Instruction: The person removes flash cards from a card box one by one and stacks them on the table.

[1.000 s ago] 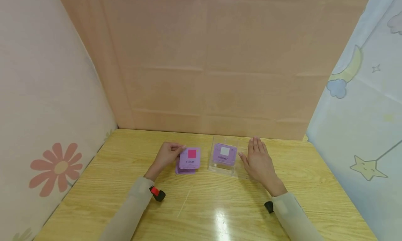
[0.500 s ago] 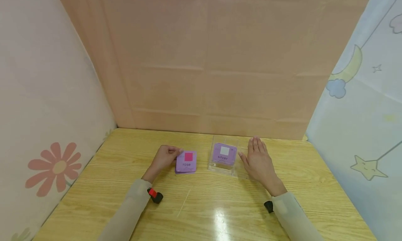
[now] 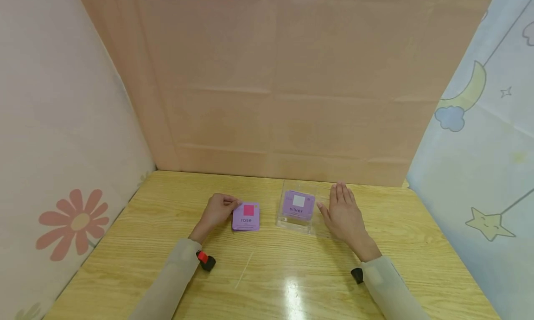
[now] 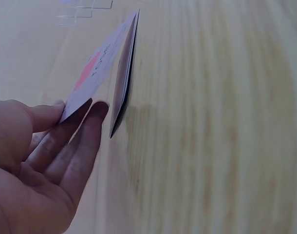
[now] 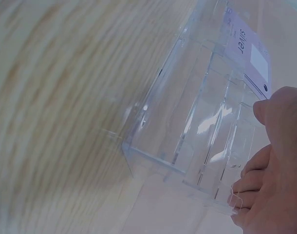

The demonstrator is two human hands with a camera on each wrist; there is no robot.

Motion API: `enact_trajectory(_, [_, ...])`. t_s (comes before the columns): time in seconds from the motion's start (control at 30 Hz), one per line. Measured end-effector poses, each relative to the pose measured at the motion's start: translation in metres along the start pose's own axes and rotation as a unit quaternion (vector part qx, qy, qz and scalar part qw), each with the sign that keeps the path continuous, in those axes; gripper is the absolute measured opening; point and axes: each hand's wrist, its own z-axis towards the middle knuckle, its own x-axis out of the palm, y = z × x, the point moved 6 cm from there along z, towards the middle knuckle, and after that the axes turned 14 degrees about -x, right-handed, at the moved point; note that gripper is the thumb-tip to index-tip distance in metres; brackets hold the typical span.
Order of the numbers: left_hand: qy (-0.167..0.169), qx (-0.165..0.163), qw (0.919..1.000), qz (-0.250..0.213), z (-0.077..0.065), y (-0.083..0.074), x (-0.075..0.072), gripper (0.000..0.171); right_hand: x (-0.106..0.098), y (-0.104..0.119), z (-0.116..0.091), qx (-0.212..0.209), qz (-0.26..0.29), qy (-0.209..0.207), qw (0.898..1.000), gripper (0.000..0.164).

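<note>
My left hand (image 3: 218, 212) pinches the corner of a purple card (image 3: 246, 221) printed "rose", with a pink square. Seen from the left wrist, this rose card (image 4: 96, 73) tilts over a thin stack of cards (image 4: 124, 83) on the table, its near edge raised above them. To the right stands a clear acrylic holder (image 3: 292, 226) with stepped tiers, and a purple "silver" card (image 3: 297, 211) leans in it. My right hand (image 3: 345, 217) lies beside the holder with straight fingers. In the right wrist view its fingertips (image 5: 248, 181) are right at the holder's side, the thumb near the silver card's corner.
Everything is on a wooden table (image 3: 267, 273) with a light glare near its front. A brown paper backdrop (image 3: 267, 88) rises behind. Patterned cloth walls stand at the left (image 3: 83, 125) and right (image 3: 479, 162).
My left hand has moved left and slightly toward me with the rose card, lowering it over the stack, which it now mostly covers. The right hand and the holder have stayed in place.
</note>
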Motion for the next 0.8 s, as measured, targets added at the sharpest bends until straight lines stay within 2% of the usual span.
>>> enact_trajectory(0.4, [-0.016, 0.011, 0.9974, 0.07, 0.004, -0.001, 0.001, 0.019, 0.001, 0.0, 0.0, 0.002, 0.002, 0.001, 1.0, 0.076])
enact_trajectory(0.6, [-0.014, 0.019, 0.9939, 0.108, 0.008, 0.0, 0.002, 0.019, 0.001, -0.001, 0.0, 0.006, 0.004, 0.004, 1.0, 0.076])
enact_trajectory(0.8, [-0.007, 0.017, 0.9919, 0.126, 0.008, -0.004, 0.003, 0.021, 0.002, -0.001, 0.0, 0.006, 0.004, 0.004, 1.0, 0.075])
